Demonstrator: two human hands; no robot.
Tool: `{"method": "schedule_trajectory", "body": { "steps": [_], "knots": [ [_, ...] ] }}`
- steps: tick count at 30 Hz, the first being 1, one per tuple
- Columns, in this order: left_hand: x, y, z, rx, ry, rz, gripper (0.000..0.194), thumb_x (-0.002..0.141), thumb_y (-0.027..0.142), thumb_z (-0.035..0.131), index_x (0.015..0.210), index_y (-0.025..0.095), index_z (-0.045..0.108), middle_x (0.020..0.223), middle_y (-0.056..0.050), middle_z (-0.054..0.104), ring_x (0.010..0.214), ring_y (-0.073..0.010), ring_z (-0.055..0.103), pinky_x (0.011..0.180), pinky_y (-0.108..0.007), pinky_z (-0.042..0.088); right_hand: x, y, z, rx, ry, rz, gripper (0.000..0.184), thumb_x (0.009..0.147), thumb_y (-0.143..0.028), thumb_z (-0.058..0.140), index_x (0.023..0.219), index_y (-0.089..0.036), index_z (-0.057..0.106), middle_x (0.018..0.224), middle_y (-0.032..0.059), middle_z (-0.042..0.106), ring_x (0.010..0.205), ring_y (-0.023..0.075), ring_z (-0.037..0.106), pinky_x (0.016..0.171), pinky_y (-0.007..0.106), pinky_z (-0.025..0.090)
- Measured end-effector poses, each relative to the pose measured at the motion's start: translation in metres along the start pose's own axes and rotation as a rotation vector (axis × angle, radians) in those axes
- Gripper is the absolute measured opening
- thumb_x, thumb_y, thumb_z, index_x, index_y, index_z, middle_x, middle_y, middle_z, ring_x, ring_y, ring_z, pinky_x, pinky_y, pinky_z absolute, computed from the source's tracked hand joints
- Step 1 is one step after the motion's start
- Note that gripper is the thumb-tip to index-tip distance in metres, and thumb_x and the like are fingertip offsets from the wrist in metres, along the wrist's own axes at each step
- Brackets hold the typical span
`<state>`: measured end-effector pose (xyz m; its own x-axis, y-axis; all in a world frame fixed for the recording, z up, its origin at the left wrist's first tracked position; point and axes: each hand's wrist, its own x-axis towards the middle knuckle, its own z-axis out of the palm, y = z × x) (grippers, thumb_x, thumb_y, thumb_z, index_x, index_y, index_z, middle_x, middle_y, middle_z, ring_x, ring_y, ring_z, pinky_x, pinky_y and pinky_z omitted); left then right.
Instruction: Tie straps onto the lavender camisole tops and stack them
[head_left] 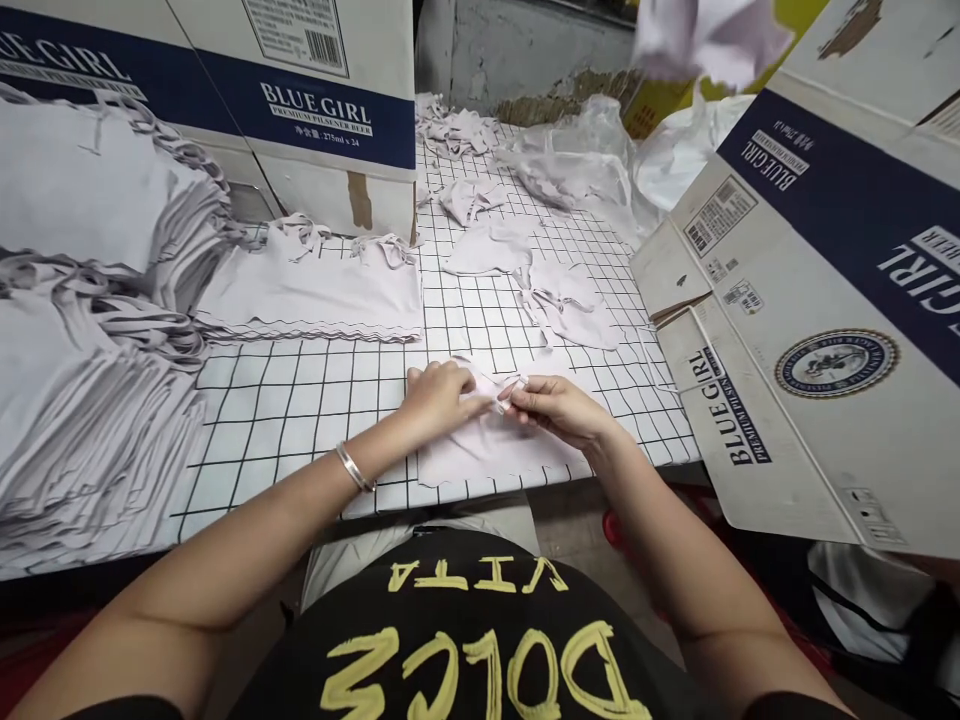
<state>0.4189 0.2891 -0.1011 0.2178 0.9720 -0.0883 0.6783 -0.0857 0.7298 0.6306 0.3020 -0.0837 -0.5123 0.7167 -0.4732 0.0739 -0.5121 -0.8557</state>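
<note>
The garment (517, 450) lies spread on the table (255, 400), its lower hem close to the table's near edge. Left of the garment, a broad stretch of grid gives room as far as the pile (82, 420); farther off on that side sit the stack (322, 290) and, behind it, the tall box (247, 100). Right of the garment, a narrower strip of grid runs to the slanted box (787, 300), which juts past the table's edge. Loose pieces (581, 305) crowd the space just beyond the garment. The left hand (441, 395) comes over the garment's left side, back upward, fingers curled, thumb stretched toward the middle; whether it grips cloth I cannot tell. From the garment's right, the right hand (553, 403) pinches a narrow bit of its upper part between thumb and forefinger, wrist bent inward.
</note>
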Motion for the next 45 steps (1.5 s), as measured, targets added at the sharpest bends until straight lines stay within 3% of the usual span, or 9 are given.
{"method": "schedule_trajectory", "body": {
  "steps": [3, 7, 12, 16, 23, 37, 45],
  "knots": [
    [-0.011, 0.001, 0.015, 0.244, 0.031, 0.004, 0.023, 0.079, 0.043, 0.066, 0.085, 0.021, 0.063, 0.100, -0.006, 0.063, 0.102, -0.0293, 0.049, 0.086, -0.045, 0.029, 0.010, -0.007, -0.005, 0.141, 0.037, 0.012, 0.024, 0.067, -0.028, 0.082, 0.084, -0.015, 0.071, 0.071, 0.0009, 0.066, 0.063, 0.0071, 0.060, 0.058, 0.017, 0.050],
    [-0.013, 0.001, 0.017, 0.222, -0.006, -0.029, 0.012, 0.081, 0.032, 0.063, 0.081, 0.021, 0.060, 0.092, -0.003, 0.065, 0.099, -0.0257, 0.049, 0.083, -0.041, 0.026, 0.018, -0.010, -0.004, 0.181, 0.074, 0.013, 0.029, 0.059, -0.020, 0.086, 0.081, -0.015, 0.068, 0.079, 0.0032, 0.069, 0.078, 0.0132, 0.066, 0.068, 0.022, 0.054],
    [-0.014, -0.003, 0.016, 0.111, -0.007, -0.080, 0.015, 0.082, 0.037, 0.063, 0.083, 0.023, 0.068, 0.087, -0.002, 0.068, 0.099, -0.0270, 0.050, 0.085, -0.042, 0.024, 0.025, -0.005, 0.006, 0.014, 0.161, -0.228, 0.026, 0.061, -0.022, 0.084, 0.075, -0.016, 0.063, 0.072, -0.0012, 0.063, 0.067, 0.0098, 0.059, 0.062, 0.022, 0.049],
    [-0.017, -0.002, 0.017, 0.055, 0.022, -0.098, 0.022, 0.084, 0.041, 0.061, 0.075, 0.023, 0.071, 0.089, -0.002, 0.068, 0.098, -0.0259, 0.052, 0.086, -0.043, 0.024, 0.033, 0.004, 0.018, -0.059, 0.126, -0.376, 0.034, 0.061, -0.024, 0.084, 0.076, -0.019, 0.054, 0.074, -0.0029, 0.061, 0.069, 0.0098, 0.057, 0.069, 0.025, 0.047],
    [-0.016, 0.001, 0.012, 0.009, -0.003, -0.129, 0.022, 0.081, 0.038, 0.063, 0.069, 0.020, 0.069, 0.086, -0.002, 0.067, 0.097, -0.0247, 0.052, 0.087, -0.043, 0.025, 0.042, 0.016, 0.023, -0.088, 0.039, -0.349, 0.046, 0.062, -0.030, 0.083, 0.081, -0.023, 0.041, 0.081, -0.0025, 0.061, 0.071, 0.0113, 0.058, 0.068, 0.026, 0.047],
    [-0.012, -0.005, 0.013, -0.047, 0.002, -0.121, 0.029, 0.078, 0.045, 0.064, 0.064, 0.020, 0.066, 0.082, -0.001, 0.068, 0.097, -0.0246, 0.055, 0.090, -0.044, 0.025, 0.041, 0.015, 0.027, -0.031, 0.008, -0.345, 0.045, 0.064, -0.026, 0.082, 0.079, -0.022, 0.040, 0.079, -0.0028, 0.062, 0.068, 0.0108, 0.058, 0.065, 0.025, 0.045],
    [-0.014, -0.004, 0.012, -0.061, -0.004, -0.138, 0.032, 0.078, 0.045, 0.064, 0.060, 0.018, 0.065, 0.081, -0.001, 0.069, 0.092, -0.0228, 0.057, 0.090, -0.045, 0.025, 0.040, 0.017, 0.024, -0.180, 0.028, -0.356, 0.039, 0.066, -0.026, 0.079, 0.080, -0.022, 0.043, 0.082, -0.0022, 0.061, 0.070, 0.0112, 0.057, 0.067, 0.026, 0.045]
  ]
}}
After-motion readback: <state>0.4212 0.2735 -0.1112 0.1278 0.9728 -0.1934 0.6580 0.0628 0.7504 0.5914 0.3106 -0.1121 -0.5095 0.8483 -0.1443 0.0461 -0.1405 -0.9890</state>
